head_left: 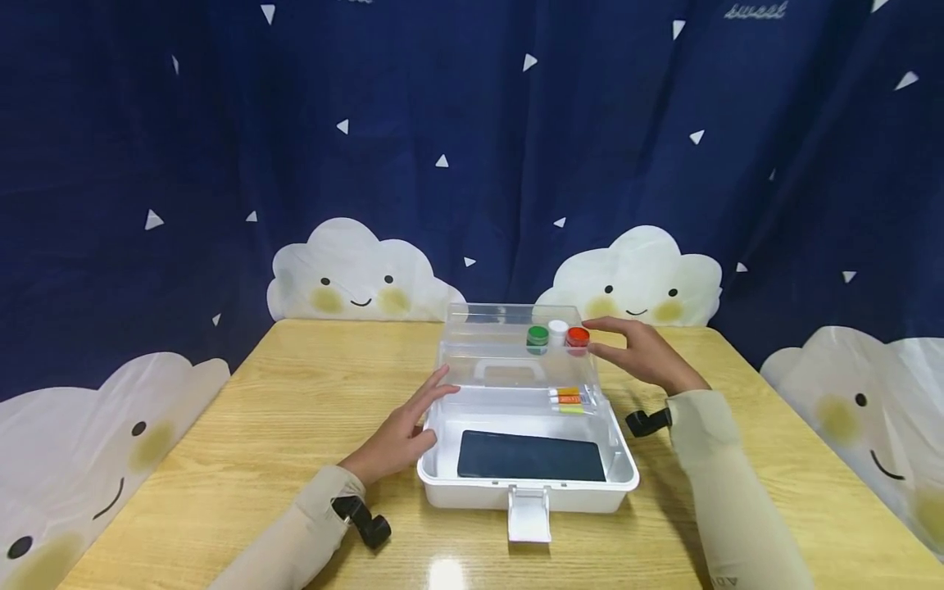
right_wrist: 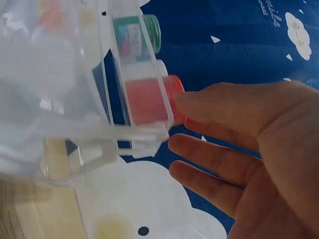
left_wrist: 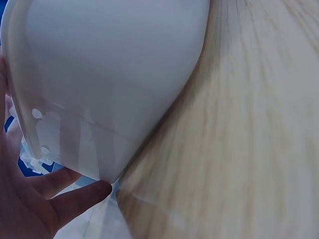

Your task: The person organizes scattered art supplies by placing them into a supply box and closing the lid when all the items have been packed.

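Observation:
In the head view, a white plastic box stands with its clear lid swung up at the back. My right hand pinches the red jar between thumb and index finger; the other fingers reach out past it. That jar stands beside a white jar and a green jar in a clear compartment. My left hand rests against the box's left side, its fingers stretched toward the hinge end. The left wrist view shows two fingertips touching the box's far corner.
A dark flat slab lies in the bottom of the box. Several small colored tubes lie by the hinge side. The front latch hangs down. Behind the wooden table hangs a dark blue curtain with clouds.

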### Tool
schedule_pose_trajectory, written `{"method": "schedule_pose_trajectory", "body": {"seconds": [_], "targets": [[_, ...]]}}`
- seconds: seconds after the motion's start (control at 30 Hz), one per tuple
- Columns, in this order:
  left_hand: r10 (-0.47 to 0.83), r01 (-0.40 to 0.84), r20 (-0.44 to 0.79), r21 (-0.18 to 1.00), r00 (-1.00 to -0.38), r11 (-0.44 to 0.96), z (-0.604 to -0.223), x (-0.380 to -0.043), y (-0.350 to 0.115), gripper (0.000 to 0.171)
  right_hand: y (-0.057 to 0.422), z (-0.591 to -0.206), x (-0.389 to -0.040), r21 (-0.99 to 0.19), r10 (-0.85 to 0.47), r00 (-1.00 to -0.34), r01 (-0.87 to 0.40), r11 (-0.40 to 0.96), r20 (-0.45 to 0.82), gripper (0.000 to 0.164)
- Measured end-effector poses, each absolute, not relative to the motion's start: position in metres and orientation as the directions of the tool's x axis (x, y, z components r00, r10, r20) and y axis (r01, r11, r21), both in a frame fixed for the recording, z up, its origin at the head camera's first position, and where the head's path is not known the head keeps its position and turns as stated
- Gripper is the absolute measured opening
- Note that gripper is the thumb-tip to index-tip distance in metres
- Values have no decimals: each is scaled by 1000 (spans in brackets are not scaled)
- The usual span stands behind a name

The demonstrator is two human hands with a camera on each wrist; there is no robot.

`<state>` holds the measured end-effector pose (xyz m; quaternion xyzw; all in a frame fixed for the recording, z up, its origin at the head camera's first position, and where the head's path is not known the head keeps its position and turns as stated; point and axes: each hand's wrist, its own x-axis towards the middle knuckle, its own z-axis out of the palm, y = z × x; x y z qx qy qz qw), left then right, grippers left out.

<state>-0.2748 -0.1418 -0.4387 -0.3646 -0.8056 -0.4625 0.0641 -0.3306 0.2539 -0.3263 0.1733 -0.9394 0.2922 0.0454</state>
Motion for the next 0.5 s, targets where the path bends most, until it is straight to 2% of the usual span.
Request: {"method": "schedule_pose_trajectory", "body": {"seconds": [0.23, 0.5], "targets": [[522, 619, 415, 722, -745, 309, -412, -251, -139, 67, 268, -325, -329, -538, -313, -923, -385, 750, 224, 50], [530, 633, 425, 711, -734, 305, -407, -250, -137, 67, 291, -315, -323, -556, -268, -946, -324, 766, 183, 55]]}}
